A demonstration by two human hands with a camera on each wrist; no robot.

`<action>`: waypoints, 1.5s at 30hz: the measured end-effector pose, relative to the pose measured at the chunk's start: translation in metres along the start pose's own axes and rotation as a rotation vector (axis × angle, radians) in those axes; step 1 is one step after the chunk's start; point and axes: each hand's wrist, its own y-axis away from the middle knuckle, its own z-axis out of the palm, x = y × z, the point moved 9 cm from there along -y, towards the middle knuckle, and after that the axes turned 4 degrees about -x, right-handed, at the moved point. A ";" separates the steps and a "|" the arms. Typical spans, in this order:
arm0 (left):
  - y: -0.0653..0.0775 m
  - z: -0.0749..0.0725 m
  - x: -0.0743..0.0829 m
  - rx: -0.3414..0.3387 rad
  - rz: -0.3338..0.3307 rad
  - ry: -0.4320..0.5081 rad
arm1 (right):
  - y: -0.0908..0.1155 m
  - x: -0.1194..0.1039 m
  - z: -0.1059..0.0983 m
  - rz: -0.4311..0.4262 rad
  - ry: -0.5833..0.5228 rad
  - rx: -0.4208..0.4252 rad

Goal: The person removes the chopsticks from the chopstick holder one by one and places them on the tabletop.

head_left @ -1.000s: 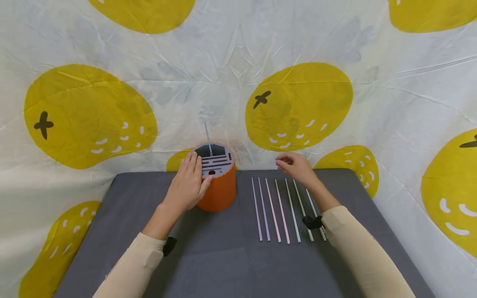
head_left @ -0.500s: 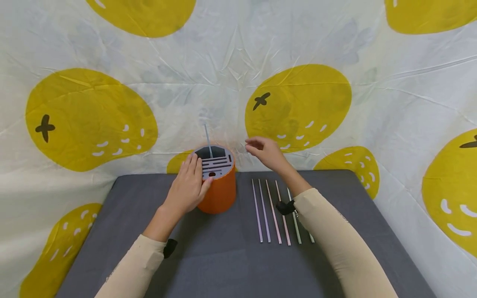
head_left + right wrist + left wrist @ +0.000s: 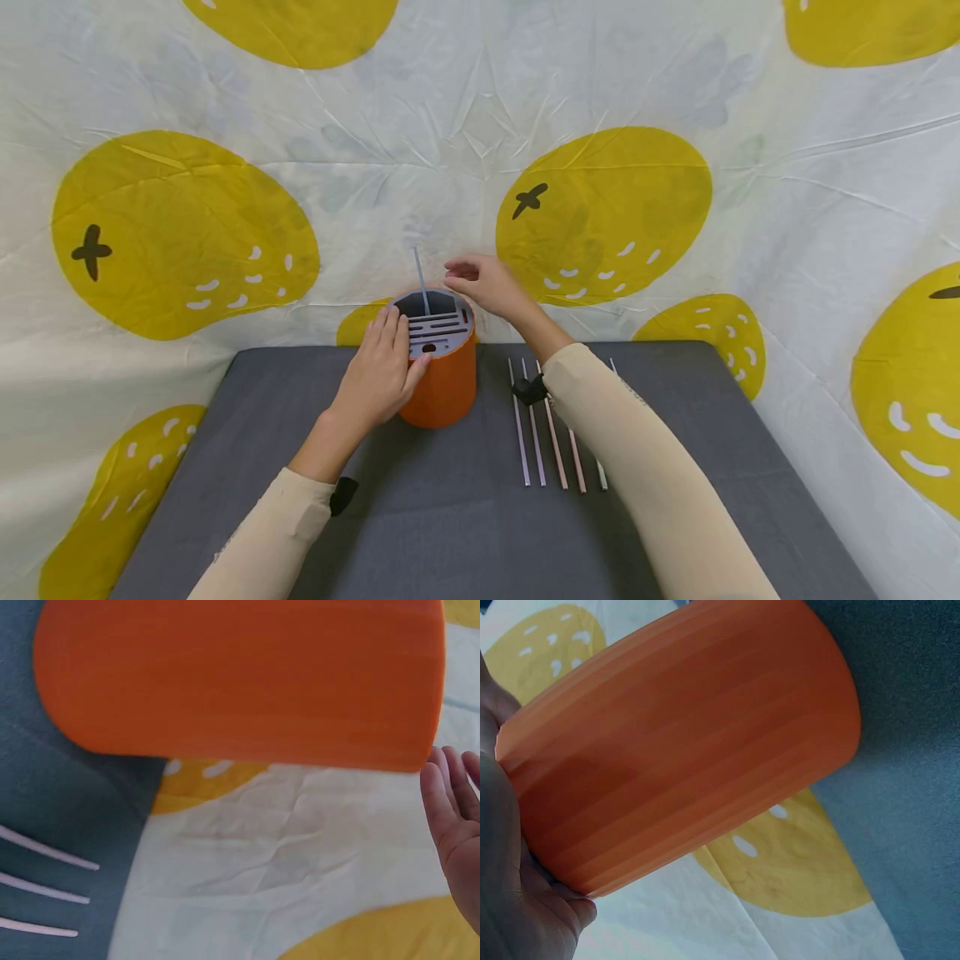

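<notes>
An orange round utensil holder [image 3: 444, 390] with a grey slotted top [image 3: 450, 340] stands on the dark table. One slim bluish-grey chopstick [image 3: 422, 282] rises from the open compartment at the back of that top. My left hand [image 3: 375, 367] rests on the holder's left rim, fingers extended over the slots and thumb at the near edge. My right hand [image 3: 486, 283] is raised beside the holder's right rear rim, to the right of the chopstick, with bent fingers and nothing in them. In the right wrist view, fingertips [image 3: 433, 776] appear right at the rim.
Several thin metallic chopsticks [image 3: 519, 425], in purple, pink and green, lie side by side on the grey table [image 3: 450, 517] right of the holder. My right sleeve [image 3: 637, 450] covers part of the row. A white cloth [image 3: 420, 100] printed with yellow fruit hangs behind.
My right hand has moved left from above the chopstick row to the holder's rear rim, its sleeve now over the row. My left hand and the holder have stayed put.
</notes>
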 end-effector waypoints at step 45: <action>-0.001 0.000 -0.002 -0.001 -0.001 0.015 | -0.013 -0.022 -0.006 -0.073 -0.215 0.257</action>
